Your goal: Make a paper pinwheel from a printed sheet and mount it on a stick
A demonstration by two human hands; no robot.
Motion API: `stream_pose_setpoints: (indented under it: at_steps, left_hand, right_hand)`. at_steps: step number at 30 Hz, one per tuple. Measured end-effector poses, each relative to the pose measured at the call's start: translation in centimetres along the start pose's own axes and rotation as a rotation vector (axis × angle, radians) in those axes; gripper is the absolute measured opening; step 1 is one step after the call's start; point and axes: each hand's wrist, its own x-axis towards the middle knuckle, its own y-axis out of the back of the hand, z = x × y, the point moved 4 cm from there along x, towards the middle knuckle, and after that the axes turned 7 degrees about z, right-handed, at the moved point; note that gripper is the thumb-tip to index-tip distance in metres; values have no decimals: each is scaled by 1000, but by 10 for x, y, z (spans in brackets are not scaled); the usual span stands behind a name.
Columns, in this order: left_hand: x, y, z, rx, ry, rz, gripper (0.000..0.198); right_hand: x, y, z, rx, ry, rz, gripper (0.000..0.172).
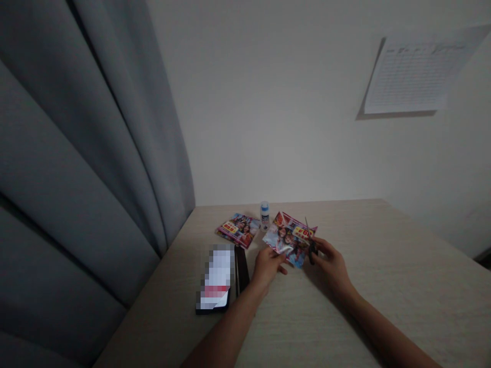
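My left hand [267, 267] pinches the lower left edge of a colourful printed flyer [286, 240], holding it tilted above the table. In my right hand [330, 259] is a pair of scissors [312, 251] with dark handles. The thin blade points up and away, lying against the flyer's right side by its yellow price label. A glue stick [264, 215] with a clear and blue cap stands upright just behind the flyer. Left of it lies a similar printed flyer [240, 229] on the table.
A phone [217, 278] with a lit, blurred screen lies left of my left forearm, beside a dark narrow object [241, 270]. Grey curtain [115, 153] hangs along the table's left side. Behind the wooden table [383, 286] is a wall with a lined paper sheet [408, 76].
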Motion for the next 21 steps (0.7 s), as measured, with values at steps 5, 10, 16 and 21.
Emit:
stream_pose_setpoints:
  at_steps: [5,10,16,21]
  left_hand:
    - [3,3,0,7,-19,11,27]
    - [4,4,0,9,-44,10,28]
    - [9,7,2,14,-103,47,34]
    - [12,15,8,32,-195,120,35]
  right_hand:
    - [0,0,0,9,-21,8,52]
    - [1,1,-6,-26,-10,29,47]
    - [-3,-1,-14,-52,-40,15,51]
    - [-5,-4,-13,-108,-70,-44,52]
